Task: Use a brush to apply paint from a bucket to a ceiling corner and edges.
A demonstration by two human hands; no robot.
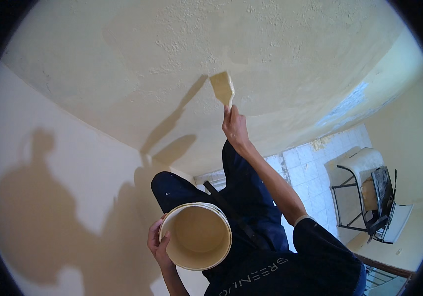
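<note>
My right hand [235, 127] is stretched out toward the wall and closed round the handle of a wide paintbrush [222, 86]. Cream paint coats the brush, and its tip is at the wall surface; whether it presses on it I cannot tell. In front of my lap, my left hand [159, 241] grips the rim of a round bucket [225, 223], thumb inside and fingers outside. Pale paint coats the bucket's inner wall and bottom. The cream wall [137, 54] has rough, bumpy patches above the brush.
My bent knees [174, 190] are close to the wall. A side wall [88, 167] with my shadow meets it in a corner at left. At right, a metal-framed chair [352, 175] holding dark objects stands on pale floor tiles [315, 190]. A railing [382, 276] shows at lower right.
</note>
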